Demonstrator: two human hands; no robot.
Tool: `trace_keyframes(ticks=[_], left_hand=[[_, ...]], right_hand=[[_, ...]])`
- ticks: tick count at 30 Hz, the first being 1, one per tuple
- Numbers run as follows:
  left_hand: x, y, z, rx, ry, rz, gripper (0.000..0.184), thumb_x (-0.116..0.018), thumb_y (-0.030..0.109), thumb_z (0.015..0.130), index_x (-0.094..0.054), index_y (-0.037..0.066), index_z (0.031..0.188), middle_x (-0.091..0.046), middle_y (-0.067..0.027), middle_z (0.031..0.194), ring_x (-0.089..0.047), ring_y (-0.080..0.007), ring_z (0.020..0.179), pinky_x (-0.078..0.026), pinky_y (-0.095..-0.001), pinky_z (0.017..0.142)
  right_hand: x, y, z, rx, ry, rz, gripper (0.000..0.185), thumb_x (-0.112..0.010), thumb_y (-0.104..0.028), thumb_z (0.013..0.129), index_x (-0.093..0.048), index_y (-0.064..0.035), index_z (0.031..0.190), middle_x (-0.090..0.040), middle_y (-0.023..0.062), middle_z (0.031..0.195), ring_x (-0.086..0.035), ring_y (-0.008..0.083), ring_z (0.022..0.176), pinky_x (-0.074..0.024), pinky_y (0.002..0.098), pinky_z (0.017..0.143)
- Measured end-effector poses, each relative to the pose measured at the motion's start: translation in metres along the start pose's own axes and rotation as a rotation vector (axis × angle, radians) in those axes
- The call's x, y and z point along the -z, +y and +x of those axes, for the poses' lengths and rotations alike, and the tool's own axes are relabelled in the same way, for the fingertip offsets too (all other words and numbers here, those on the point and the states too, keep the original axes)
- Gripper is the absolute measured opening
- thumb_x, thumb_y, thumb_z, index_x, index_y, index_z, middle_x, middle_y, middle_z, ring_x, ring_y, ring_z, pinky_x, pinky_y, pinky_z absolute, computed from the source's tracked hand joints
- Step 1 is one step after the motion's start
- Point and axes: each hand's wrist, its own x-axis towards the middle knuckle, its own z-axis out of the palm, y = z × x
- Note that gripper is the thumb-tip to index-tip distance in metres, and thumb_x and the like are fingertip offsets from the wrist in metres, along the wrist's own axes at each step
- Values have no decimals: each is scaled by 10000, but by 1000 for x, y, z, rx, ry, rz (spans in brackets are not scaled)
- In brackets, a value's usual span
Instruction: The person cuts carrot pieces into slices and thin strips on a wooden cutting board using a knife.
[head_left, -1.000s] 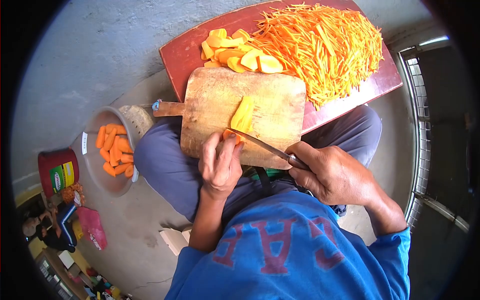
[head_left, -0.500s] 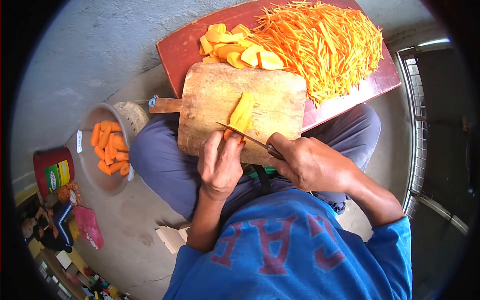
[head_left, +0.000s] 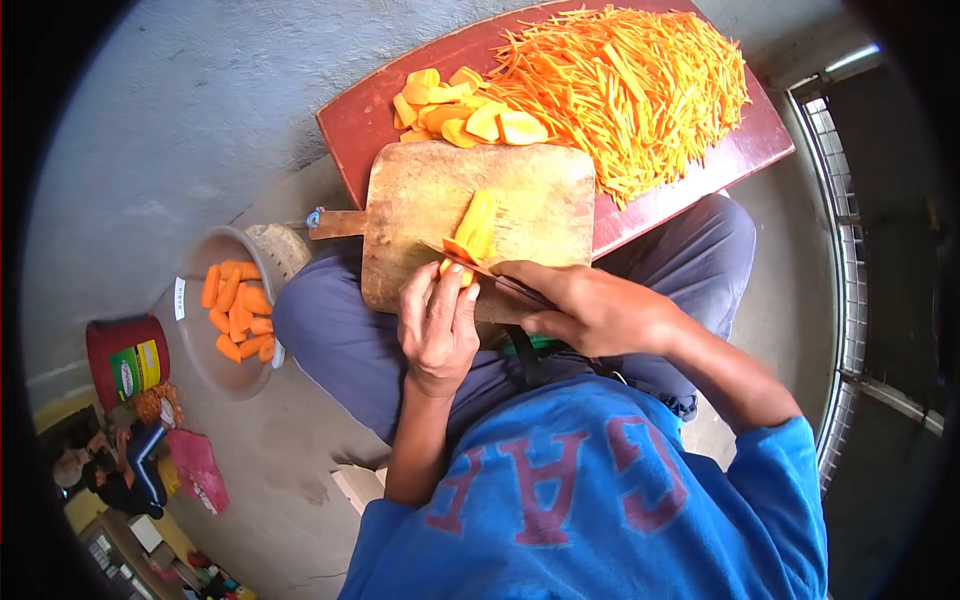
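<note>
My left hand (head_left: pixel 438 330) pinches an orange carrot piece (head_left: pixel 456 272) at the lower edge of a wooden cutting board (head_left: pixel 550 200). In my right hand (head_left: pixel 597 308) is a knife (head_left: pixel 478 268), its blade lying across the carrot by my left fingertips. A thin carrot slice stands up along the blade. Just above it, yellow-orange slices (head_left: pixel 476 226) lie on the board. Past the board are a pile of carrot slices (head_left: pixel 465 108) and a large heap of carrot shreds (head_left: pixel 630 90).
A red table (head_left: pixel 360 110) stands beyond the board, which rests over my lap. At the left are a basin (head_left: pixel 199 345) of peeled carrots (head_left: pixel 240 310) and a red bucket (head_left: pixel 100 362). A person (head_left: pixel 130 470) sits at the lower left.
My right hand has moved left with the knife, and the blade has travelled across the carrot, lifting a slice. The left hand keeps its pinch. The view has shifted slightly.
</note>
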Motion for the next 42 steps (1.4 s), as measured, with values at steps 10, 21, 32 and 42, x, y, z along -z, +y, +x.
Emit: trace_keyframes(ticks=[10, 21, 32, 42], left_hand=[[2, 0, 0, 100, -2, -27, 356, -871, -18, 981, -768, -38, 1321, -767, -235, 1268, -763, -398, 1132, -635, -470, 977], [2, -1, 5, 24, -10, 2, 320, -873, 18, 999, -763, -40, 1295, -750, -248, 1277, -761, -409, 1122, -639, -465, 958], [1, -5, 8, -37, -12, 42, 382, -906, -16, 939, -782, -43, 1299, -726, -249, 1240, -756, -421, 1015, -647, -481, 851], [2, -3, 6, -1, 3, 60, 281, -886, -52, 940, -806, -63, 1209, -766, -263, 1274, -788, -409, 1058, -660, -474, 932]], right_hand=[[2, -20, -45, 66, 257, 67, 609, -719, -134, 1105, -500, 4, 1657, -761, 320, 1321, -758, 524, 1191, -627, 549, 1008], [17, -48, -55, -82, 146, 23, 518, -700, -194, 1127, -546, -6, 1584, -780, 283, 1280, -772, 520, 1102, -658, 567, 915], [28, -65, -58, -149, 90, 33, 528, -701, -159, 1136, -533, -16, 1616, -794, 227, 1341, -795, 419, 1183, -675, 495, 953], [31, -70, -43, -202, 31, -4, 494, -707, -154, 1110, -545, -16, 1556, -799, 246, 1283, -800, 482, 1053, -673, 548, 852]])
